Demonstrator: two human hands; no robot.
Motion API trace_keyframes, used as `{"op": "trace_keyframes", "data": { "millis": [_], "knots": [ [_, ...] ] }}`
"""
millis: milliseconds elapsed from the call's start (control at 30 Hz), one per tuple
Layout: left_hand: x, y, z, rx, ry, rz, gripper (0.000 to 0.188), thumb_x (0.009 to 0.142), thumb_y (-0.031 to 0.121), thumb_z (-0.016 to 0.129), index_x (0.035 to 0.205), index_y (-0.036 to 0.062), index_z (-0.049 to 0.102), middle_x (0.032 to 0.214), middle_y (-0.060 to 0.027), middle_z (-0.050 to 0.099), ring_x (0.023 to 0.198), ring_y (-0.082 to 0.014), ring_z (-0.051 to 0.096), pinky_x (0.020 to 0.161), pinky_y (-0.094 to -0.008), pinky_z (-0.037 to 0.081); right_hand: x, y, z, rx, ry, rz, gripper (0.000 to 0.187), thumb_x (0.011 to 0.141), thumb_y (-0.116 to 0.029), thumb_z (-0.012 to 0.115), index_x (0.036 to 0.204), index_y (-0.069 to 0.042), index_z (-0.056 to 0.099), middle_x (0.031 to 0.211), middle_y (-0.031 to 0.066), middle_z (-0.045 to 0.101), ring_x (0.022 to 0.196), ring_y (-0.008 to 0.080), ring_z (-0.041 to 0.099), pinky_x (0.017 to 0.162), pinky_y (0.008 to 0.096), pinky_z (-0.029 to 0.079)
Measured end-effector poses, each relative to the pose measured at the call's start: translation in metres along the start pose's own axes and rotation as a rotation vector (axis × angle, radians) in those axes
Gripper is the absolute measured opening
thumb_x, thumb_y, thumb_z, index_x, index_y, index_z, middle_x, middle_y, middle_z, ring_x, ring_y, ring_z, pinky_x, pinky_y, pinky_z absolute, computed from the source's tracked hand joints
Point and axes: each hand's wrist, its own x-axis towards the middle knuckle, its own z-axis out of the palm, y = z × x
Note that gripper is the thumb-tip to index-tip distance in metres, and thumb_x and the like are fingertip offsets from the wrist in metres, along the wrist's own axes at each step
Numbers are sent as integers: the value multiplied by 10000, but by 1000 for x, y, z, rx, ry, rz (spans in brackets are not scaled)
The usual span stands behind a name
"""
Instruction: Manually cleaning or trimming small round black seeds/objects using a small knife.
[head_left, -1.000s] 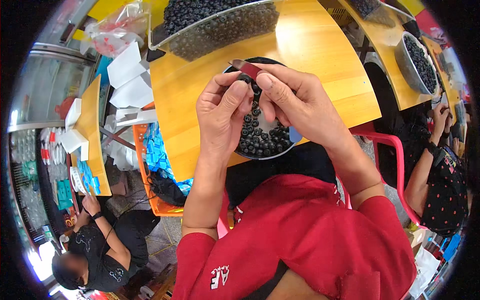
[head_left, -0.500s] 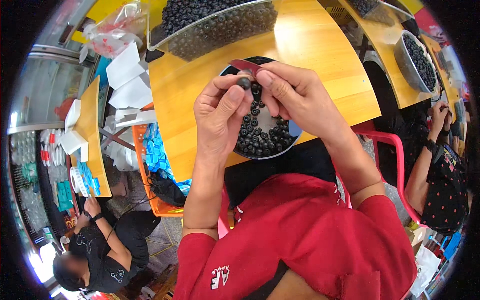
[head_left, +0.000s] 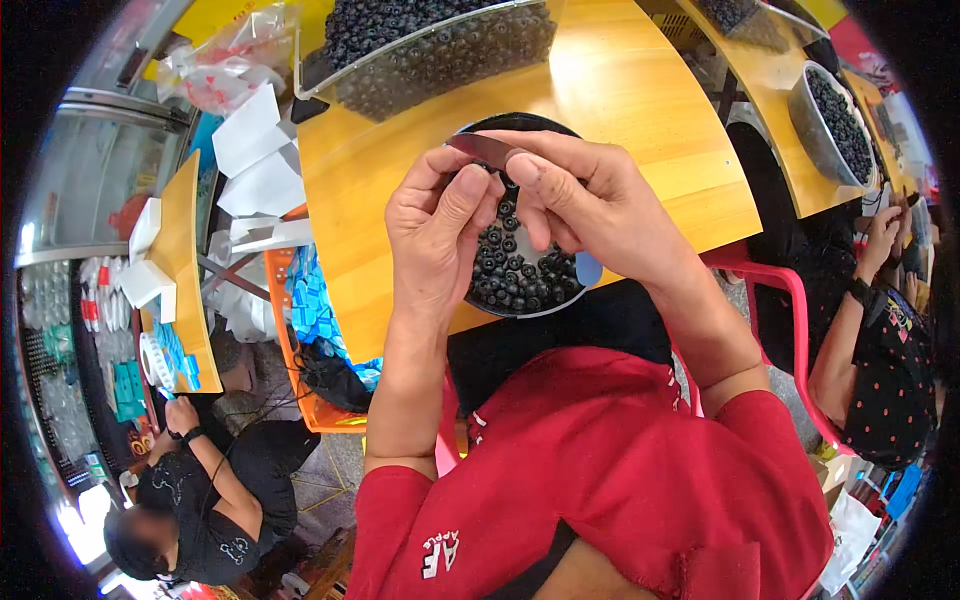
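Since an orange crate [head_left: 318, 412] stands low beside the desk [head_left: 350, 200], its blue packets [head_left: 313, 300] stay off the working surface, while a clear bin [head_left: 322, 88] full of dark fruit sits toward the desk's far side, probably to leave the arms room. Of the two hands, the left hand [head_left: 440, 225] pinches a dark berry [head_left: 486, 168] between thumb and fingertips, mostly hidden, seemingly steadied against the blade. Below them, a round bowl [head_left: 525, 317] with loose berries [head_left: 525, 288] sits at the desk's near edge, presumably so that anything dropped falls inside. The right hand [head_left: 590, 195] grips a small blade [head_left: 483, 147] pointing left, thumb close behind it, a short hold that likely gives fine control; any handle is hidden. Farthest right, a second bowl [head_left: 812, 130] of dark fruit rests on another desk [head_left: 775, 130], well apart from both hands.
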Motion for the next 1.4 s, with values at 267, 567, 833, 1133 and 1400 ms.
{"op": "trace_keyframes", "data": {
  "millis": [267,567,833,1133,1400],
  "knots": [
    [-1,-1,-10,-68,-65,33,189,846,72,631,1021,23,580,835,-59,609,658,-100,511,568,-209,404,1,0,-6,16,-95,67,309,966,-261,427,1121,-53,595,570,-29,496,467,23,400,422,177,315],
    [1,-1,-6,-97,-80,43,197,852,90,626,1031,16,592,851,-60,605,651,-103,499,553,-206,381,3,7,-3,84,-45,39,303,961,-278,463,1073,-24,584,543,-39,471,424,-5,336,379,164,224],
    [2,-3,0,-47,-14,16,200,866,104,614,1036,3,587,815,-55,595,630,-85,482,548,-192,380,1,0,-4,100,-48,66,352,967,-263,446,1210,-24,536,546,-38,481,422,-4,343,373,161,232],
    [2,-2,1,-20,-67,42,203,877,118,599,1040,-2,581,777,-50,578,609,-77,461,542,-185,373,3,8,-4,-8,18,25,334,972,-243,432,1186,-14,548,535,-49,446,443,-1,348,398,159,251],
    [-1,-3,5,-49,-48,22,213,890,122,577,1062,-4,572,788,-41,567,611,-78,438,540,-191,351,8,5,1,6,171,-39,281,909,-251,562,1088,-41,614,564,-70,448,463,-10,345,417,152,237]
  ]
}}
